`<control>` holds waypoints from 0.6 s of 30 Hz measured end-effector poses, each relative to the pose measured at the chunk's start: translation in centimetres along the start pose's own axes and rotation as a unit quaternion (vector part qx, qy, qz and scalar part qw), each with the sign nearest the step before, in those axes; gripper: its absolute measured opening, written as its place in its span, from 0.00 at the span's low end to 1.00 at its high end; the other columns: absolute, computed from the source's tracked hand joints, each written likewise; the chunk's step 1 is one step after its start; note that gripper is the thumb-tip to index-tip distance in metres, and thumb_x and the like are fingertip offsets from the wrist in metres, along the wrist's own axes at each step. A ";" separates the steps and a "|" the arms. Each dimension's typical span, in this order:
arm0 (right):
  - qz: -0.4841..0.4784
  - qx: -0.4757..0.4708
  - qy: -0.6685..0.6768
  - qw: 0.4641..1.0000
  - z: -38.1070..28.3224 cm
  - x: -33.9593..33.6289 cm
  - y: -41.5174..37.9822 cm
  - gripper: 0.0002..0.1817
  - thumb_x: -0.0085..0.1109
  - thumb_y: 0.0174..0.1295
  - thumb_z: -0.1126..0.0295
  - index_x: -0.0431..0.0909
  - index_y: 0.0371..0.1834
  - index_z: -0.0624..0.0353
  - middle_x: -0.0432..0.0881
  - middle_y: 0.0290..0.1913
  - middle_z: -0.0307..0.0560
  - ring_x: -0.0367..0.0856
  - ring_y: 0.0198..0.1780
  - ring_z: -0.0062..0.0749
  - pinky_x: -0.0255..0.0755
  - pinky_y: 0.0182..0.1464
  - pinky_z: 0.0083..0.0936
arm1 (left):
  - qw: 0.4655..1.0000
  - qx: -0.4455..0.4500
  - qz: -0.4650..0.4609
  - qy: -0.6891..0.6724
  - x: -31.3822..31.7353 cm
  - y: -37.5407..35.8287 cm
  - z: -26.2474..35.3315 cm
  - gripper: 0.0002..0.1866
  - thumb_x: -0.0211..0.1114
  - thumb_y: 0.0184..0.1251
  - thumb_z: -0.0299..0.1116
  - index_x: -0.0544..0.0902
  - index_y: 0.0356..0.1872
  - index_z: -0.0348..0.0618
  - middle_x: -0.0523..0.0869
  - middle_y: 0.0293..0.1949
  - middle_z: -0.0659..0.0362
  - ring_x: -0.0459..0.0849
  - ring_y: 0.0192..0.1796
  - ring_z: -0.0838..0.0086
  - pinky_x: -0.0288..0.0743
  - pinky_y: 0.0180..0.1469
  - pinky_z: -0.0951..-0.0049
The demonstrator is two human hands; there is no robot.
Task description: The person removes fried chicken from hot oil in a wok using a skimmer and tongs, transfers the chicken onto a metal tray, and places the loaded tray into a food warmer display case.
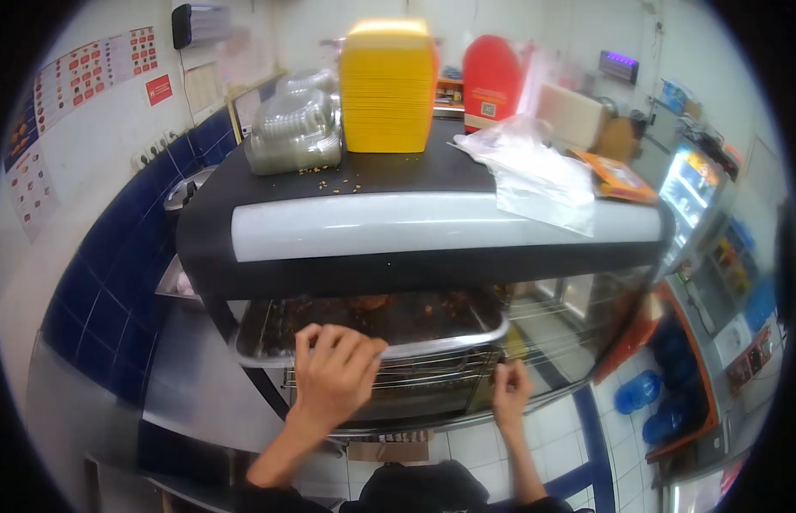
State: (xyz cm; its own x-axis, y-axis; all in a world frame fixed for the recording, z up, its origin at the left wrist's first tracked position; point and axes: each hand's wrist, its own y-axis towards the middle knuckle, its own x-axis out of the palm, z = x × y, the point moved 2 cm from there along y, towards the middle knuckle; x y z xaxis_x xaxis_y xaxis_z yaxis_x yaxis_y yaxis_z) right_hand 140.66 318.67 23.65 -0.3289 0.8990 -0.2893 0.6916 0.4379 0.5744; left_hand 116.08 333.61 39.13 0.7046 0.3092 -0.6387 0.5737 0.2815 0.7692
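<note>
A dark baking tray [415, 349] with a shiny metal rim sits partly out of the front of a warming display cabinet [283, 278]. Dark residue and a brownish piece of food [370, 303] lie in it. My left hand [334, 368] is closed over the tray's front rim, its fingers curled and thumb toward the right. My right hand [511, 392] is closed just below the tray's right corner, near the edge of the glass panel [560, 342]. What its fingers hold, if anything, is hidden. Wire racks [432, 368] show beneath the tray.
On the cabinet stand clear plastic containers [297, 128], a yellow stack of cartons [388, 94], a red carton [492, 81] and white plastic bags [535, 171]. A steel counter [201, 385] runs along the left. Blue water bottles [639, 391] are on the right.
</note>
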 end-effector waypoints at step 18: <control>-0.328 0.264 0.317 0.850 -1.6 -8.6 0.0 0.31 0.63 0.49 0.75 0.69 0.61 0.68 0.80 0.42 0.44 0.79 0.36 0.26 0.75 0.41 0.22 | 0.925 -0.349 0.142 0.046 -9.3 -16.1 20.3 0.21 0.62 0.66 0.41 0.77 0.57 0.42 0.69 0.64 0.43 0.68 0.68 0.53 0.51 0.72 0.47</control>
State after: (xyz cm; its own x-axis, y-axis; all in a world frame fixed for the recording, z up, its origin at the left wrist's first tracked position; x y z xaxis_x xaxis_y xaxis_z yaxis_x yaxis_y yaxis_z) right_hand 142.47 310.93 27.34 -0.9197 0.3618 0.1522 0.3627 0.9316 -0.0227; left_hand 108.76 307.82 33.13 0.7283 0.5284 -0.4363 -0.0623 0.6852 0.7257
